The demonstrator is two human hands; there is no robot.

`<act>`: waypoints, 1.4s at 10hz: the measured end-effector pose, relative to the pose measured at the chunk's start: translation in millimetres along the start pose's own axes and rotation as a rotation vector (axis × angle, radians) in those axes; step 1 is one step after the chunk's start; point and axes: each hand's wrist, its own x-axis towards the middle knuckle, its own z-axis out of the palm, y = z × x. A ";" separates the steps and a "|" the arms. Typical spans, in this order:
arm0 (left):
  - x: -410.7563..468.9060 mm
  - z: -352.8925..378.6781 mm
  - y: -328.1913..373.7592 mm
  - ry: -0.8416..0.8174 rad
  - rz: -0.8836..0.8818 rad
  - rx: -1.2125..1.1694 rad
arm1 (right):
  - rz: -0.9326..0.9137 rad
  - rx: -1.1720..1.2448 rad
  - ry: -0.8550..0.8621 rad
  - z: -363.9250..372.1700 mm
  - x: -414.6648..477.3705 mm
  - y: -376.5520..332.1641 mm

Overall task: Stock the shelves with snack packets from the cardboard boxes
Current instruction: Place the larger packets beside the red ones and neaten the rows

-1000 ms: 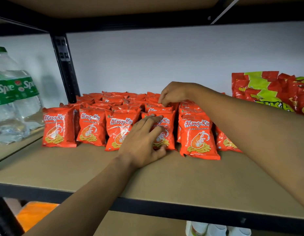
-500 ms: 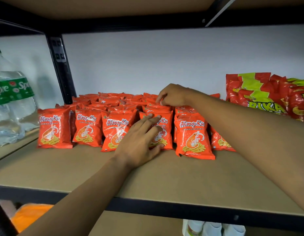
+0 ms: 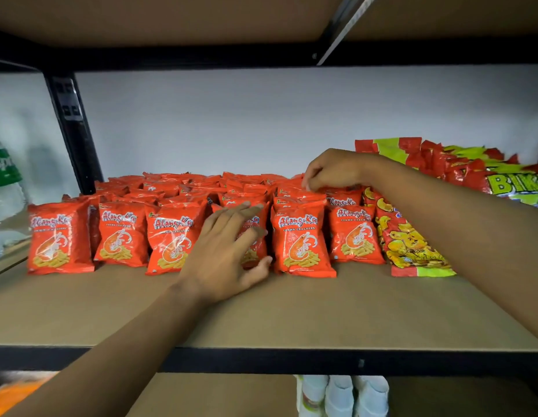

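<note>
Several rows of small orange prawn cracker packets stand upright on the brown shelf board. My left hand lies with straight fingers against the front packet in the middle of the row, thumb at its lower edge. Farther back, my right hand reaches over the rows and its curled fingertips pinch the top of a rear orange packet. No cardboard box is in view.
Red and green snack bags lie at the right, one yellow-printed bag beside the orange rows. A clear bottle with a green label stands on the left shelf. A black upright post stands at back left. White bottles sit below.
My right hand shifted right along the back rows. My left hand stayed on the front middle packet. The view moved, bringing the yellow-printed bag into sight at the right.
</note>
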 end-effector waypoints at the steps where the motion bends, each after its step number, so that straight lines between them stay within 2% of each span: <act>1: 14.5 4.4 26.1 -0.050 0.094 -0.027 | 0.018 -0.043 -0.019 2.2 -4.4 4.9; 3: 25.2 30.8 50.5 -0.240 0.111 0.018 | 0.044 -0.087 -0.020 4.2 -11.5 1.2; 4: 27.1 37.9 49.9 -0.247 0.128 0.020 | 0.071 -0.165 -0.042 6.9 -15.1 -6.2; 6: 31.4 41.3 52.1 -0.215 0.136 0.011 | 0.205 -0.198 0.016 17.1 0.8 -10.6; 8: 31.9 44.4 51.6 -0.221 0.124 0.003 | 0.131 -0.206 -0.066 22.2 18.5 -6.0; 9: 31.3 47.1 50.4 -0.202 0.109 -0.015 | 0.136 -0.224 -0.020 25.2 21.2 -5.2; 10: 31.5 49.9 49.2 -0.166 0.093 -0.040 | 0.185 -0.249 0.123 27.3 34.0 10.6; 11: 32.1 51.4 48.8 -0.144 0.088 -0.035 | 0.198 -0.230 0.076 32.8 47.9 25.3; 14: 33.3 55.8 45.8 -0.144 0.071 -0.083 | 0.211 -0.051 0.129 34.4 44.4 10.3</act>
